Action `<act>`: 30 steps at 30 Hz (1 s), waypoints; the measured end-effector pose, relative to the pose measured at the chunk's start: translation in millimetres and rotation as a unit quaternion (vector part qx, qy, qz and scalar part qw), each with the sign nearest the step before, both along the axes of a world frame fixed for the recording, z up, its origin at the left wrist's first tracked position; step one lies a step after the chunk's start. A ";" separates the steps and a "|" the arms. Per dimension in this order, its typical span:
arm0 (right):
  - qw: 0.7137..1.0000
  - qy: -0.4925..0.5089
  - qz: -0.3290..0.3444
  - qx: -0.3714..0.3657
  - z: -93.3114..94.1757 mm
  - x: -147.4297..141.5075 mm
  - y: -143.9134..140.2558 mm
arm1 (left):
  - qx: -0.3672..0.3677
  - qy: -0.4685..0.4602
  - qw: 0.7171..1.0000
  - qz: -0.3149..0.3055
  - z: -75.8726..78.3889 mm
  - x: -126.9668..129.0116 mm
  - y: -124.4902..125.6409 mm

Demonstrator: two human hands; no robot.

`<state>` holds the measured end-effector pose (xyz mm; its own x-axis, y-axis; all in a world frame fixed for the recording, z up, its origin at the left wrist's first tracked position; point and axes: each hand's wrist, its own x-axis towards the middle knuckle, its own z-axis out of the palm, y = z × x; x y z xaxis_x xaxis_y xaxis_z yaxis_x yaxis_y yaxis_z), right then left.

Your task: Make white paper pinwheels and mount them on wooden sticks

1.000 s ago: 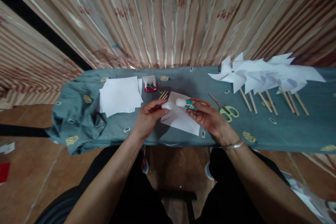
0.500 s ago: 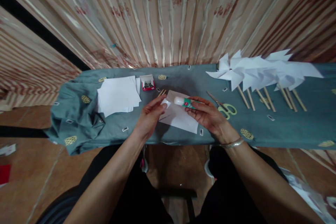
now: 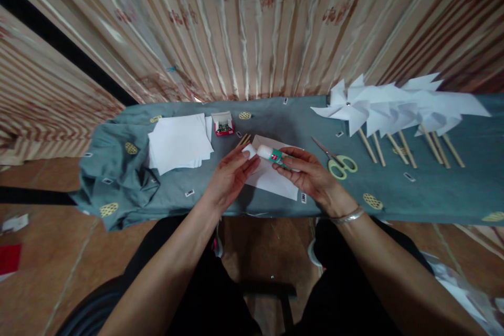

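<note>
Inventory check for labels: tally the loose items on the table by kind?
White-and-green glue stick, in right hand: 1
Green-handled scissors: 1
Red pin box: 1
White paper stack: 1
White paper pinwheels on wooden sticks: about 6, overlapping
Total: about 10

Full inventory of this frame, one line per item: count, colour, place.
white glue stick with green label: 1, held in right hand over the sheet
small white cap: 1, at left fingertips, beside the stick's tip
white paper sheet: 1, under both hands
stack of white paper squares: 1 stack, table left
red box of pins: 1, right of the stack
loose wooden sticks: 2 or so, behind left hand
green-handled scissors: 1, right of hands
white paper pinwheels on wooden sticks: several, table right
teal patterned cloth: 1, covers table
left hand: grip on cap
right hand: silver bangle at wrist
</note>
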<state>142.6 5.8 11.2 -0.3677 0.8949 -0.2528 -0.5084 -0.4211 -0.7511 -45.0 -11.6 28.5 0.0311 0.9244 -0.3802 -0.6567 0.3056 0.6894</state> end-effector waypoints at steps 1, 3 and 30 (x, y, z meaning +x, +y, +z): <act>1.000 0.000 0.002 0.000 -0.3 -0.3 -0.3 | -0.005 -0.006 1.000 0.006 -0.2 0.2 0.9; 1.000 0.000 0.006 -0.005 -1.0 -0.7 -0.4 | -0.012 -0.004 1.000 0.021 -1.1 0.3 3.0; 0.999 -0.049 -0.006 0.011 5.5 -3.6 -1.0 | 0.073 0.094 0.993 0.010 1.9 1.8 -4.2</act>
